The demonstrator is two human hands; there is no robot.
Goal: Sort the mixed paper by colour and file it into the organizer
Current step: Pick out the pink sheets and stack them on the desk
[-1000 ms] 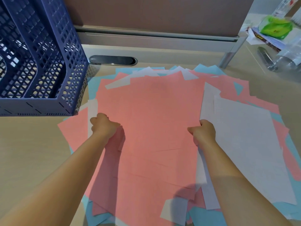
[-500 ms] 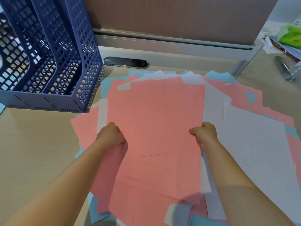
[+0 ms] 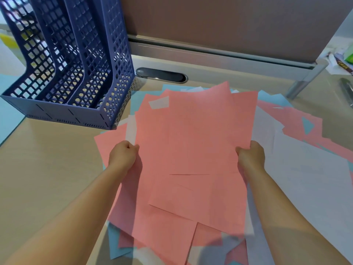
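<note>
Left hand [image 3: 123, 155] and right hand [image 3: 251, 157] each grip an edge of the fanned, uneven pink sheets [image 3: 193, 150].

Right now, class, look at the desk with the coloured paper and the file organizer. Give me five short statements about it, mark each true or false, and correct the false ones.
1. Both hands grip the pink sheets, the left hand at the left edge and the right hand at the right edge. True.
2. The organizer is red. False: it is blue.
3. The organizer stands to the left of the paper pile. True.
4. The pile holds only pink paper. False: white sheets and light blue sheets lie in it too.
5. The organizer's visible slots are packed with pink paper. False: no pink paper shows in them.
</note>
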